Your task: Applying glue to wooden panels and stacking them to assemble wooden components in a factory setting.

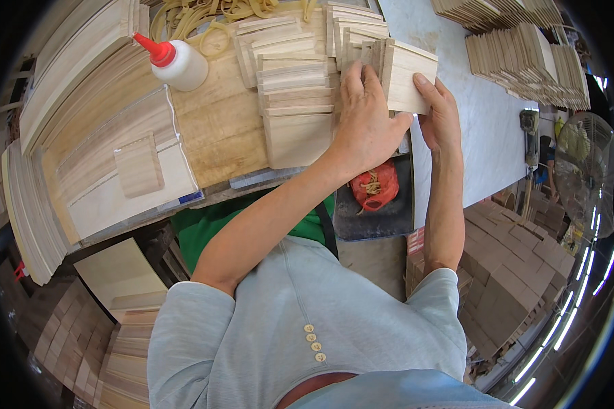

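In my right hand is a thin, pale wooden panel; the thumb lies on its face and the fingers go behind its right edge. My left hand grips at the panel's left side, fingers bent against several smaller wooden pieces and thumb near the panel's lower edge. How far those fingertips reach behind the wood is hidden. Left of this hand, overlapping rows of wooden panels lie on a wooden work board.
A white glue bottle with a red cap stands left. Nearby are a glue-edged sheet with a small square panel, and yellowish bands. A red bag sits near my waist. Stacked panels stand right, beside a fan.
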`<action>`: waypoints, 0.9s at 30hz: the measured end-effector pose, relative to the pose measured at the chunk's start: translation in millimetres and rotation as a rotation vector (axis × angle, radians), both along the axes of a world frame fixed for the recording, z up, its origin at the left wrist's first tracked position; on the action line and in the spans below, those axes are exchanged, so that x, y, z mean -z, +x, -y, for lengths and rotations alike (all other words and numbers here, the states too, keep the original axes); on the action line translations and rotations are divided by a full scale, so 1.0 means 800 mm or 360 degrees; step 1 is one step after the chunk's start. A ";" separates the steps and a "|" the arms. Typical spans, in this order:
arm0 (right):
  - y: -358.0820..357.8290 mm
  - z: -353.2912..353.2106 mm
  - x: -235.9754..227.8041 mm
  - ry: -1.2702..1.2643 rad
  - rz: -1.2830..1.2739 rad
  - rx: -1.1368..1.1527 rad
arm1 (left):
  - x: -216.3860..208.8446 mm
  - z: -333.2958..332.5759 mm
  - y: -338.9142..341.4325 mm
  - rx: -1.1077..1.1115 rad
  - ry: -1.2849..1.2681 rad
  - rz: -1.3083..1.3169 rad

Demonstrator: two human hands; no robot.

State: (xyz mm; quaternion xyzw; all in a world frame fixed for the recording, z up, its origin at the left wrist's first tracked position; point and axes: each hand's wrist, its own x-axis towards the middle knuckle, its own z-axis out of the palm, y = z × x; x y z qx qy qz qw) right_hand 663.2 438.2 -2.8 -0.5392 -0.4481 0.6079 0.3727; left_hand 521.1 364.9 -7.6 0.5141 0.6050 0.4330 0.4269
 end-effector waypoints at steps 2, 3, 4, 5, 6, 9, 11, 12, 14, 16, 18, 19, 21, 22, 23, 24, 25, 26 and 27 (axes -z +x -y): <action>-0.002 0.004 -0.003 0.0000 -0.0008 -0.0001 | -0.002 0.005 0.000 0.0003 -0.0011 -0.0041; -0.003 0.006 -0.004 0.0002 -0.0013 0.0000 | -0.003 0.009 0.000 0.0006 -0.0021 -0.0078; 0.000 0.010 -0.005 0.0002 -0.0011 0.0004 | -0.005 0.013 0.000 0.0011 -0.0021 -0.0076; 0.002 0.013 -0.004 0.0005 0.0007 0.0006 | -0.007 0.016 0.001 0.0028 -0.0034 -0.0067; 0.004 0.016 -0.003 0.0008 0.0024 0.0008 | -0.008 0.018 0.001 0.0044 -0.0047 -0.0057; 0.006 0.023 0.004 0.0006 0.0022 0.0004 | -0.004 0.021 0.005 0.0024 -0.0116 -0.0099; 0.007 0.025 0.007 -0.0005 0.0005 0.0011 | 0.000 0.020 0.007 0.0031 -0.0137 -0.0096; 0.008 0.025 0.008 -0.0016 -0.0016 0.0013 | 0.002 0.019 0.008 0.0034 -0.0155 -0.0097; 0.007 0.024 0.010 -0.0021 0.0000 0.0010 | 0.007 0.019 0.008 0.0029 -0.0157 -0.0097; 0.008 0.025 0.011 -0.0025 0.0016 0.0007 | 0.009 0.019 0.009 0.0025 -0.0157 -0.0096; 0.009 0.026 0.012 -0.0033 0.0010 0.0021 | 0.008 0.019 0.009 0.0025 -0.0174 -0.0059; 0.008 0.028 0.011 -0.0034 0.0009 0.0022 | 0.006 0.020 0.009 0.0027 -0.0175 -0.0061; 0.007 0.031 0.009 -0.0033 -0.0017 0.0030 | 0.003 0.022 0.009 0.0042 -0.0216 -0.0059; 0.007 0.032 0.008 -0.0034 -0.0017 0.0032 | 0.003 0.023 0.009 0.0045 -0.0216 -0.0059; 0.007 0.032 0.008 -0.0025 -0.0027 0.0028 | 0.004 0.024 0.010 0.0048 -0.0216 -0.0042; 0.008 0.033 0.008 -0.0016 -0.0036 0.0023 | 0.005 0.025 0.010 0.0051 -0.0217 -0.0025; 0.009 0.034 0.008 -0.0015 -0.0035 0.0026 | 0.005 0.025 0.011 0.0054 -0.0216 -0.0024; 0.011 0.035 0.010 -0.0027 -0.0056 0.0045 | 0.004 0.026 0.013 0.0049 -0.0213 -0.0018; 0.012 0.035 0.010 -0.0039 -0.0076 0.0064 | 0.004 0.027 0.014 0.0043 -0.0210 -0.0012</action>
